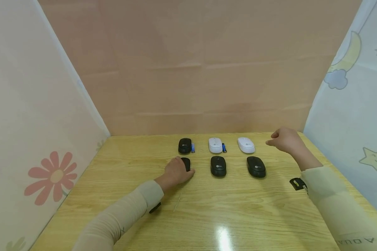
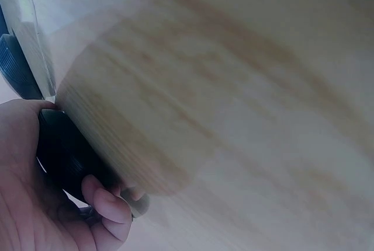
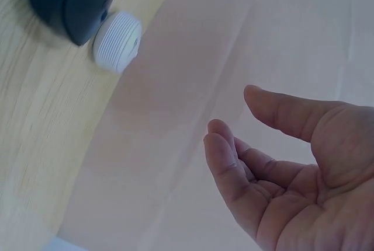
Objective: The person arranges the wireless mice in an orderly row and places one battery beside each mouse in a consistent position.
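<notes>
Your left hand grasps the front-left black mouse: thumb at one end, fingers curled round the other in the left wrist view. That mouse sits left end of the front row; can't tell if it touches the table. Your right hand is released, raised, fingers loosely bent, thumb apart from the fingertips in the right wrist view. Nearest to it is the back-right white mouse, to its left.

Rest of the front row: middle black mouse, then front-right black mouse, well apart from each other. Back row, left to right: back-left black mouse with a light blue battery just beside its right side, middle white mouse with a dark blue battery just right of it, then your back-right white one. Peach cloth behind; pale side cloth on your left shows a red flower.
</notes>
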